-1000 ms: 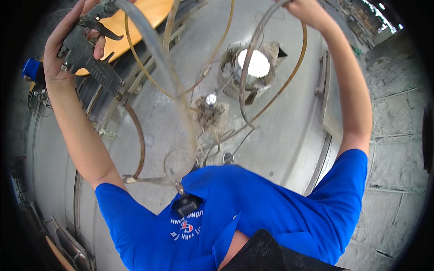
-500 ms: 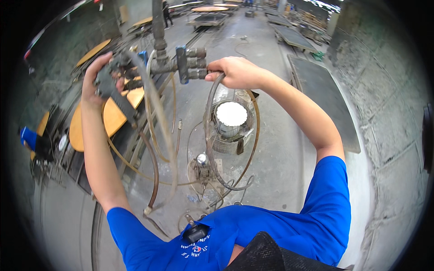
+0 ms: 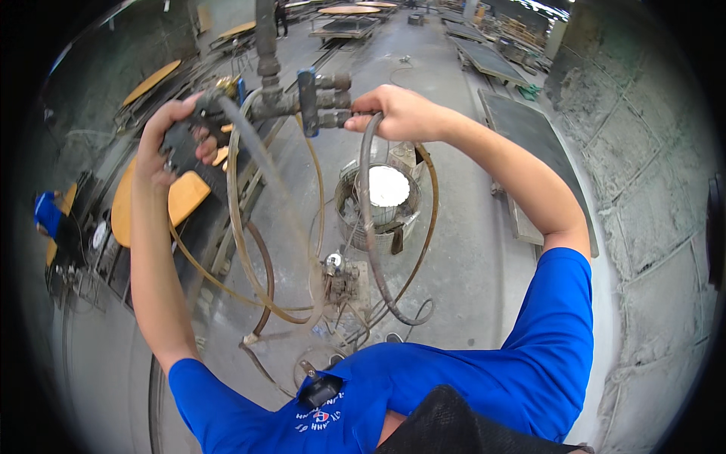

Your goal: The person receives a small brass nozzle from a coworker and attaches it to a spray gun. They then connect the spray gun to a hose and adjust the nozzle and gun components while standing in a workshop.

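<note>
A dark pipe manifold (image 3: 276,106) with a blue-edged valve handle (image 3: 308,102) hangs in front of me at the far side. My right hand (image 3: 404,113) is closed at its lower right outlet, fingers pinched around the end of a grey hose (image 3: 366,174) that loops down toward the floor. To the left of the manifold, my left hand (image 3: 168,140) is wrapped round a dark spray gun (image 3: 181,144). Part of the gun is hidden by the fingers and blurred. A pale, motion-smeared hose (image 3: 261,155) runs down from beside it.
Below stands a bucket (image 3: 386,189) with white contents, and nearer me a small pump (image 3: 342,280) among tangled hoses. Orange boards (image 3: 189,195) lie on racks at left, where a person in blue (image 3: 48,214) is present. A dark panel (image 3: 529,151) lies along the right wall.
My left hand, with the spray gun, has shifted slightly left and down, and its hoses have swung. The right hand stays at the outlet. The whole view has shifted a little.
</note>
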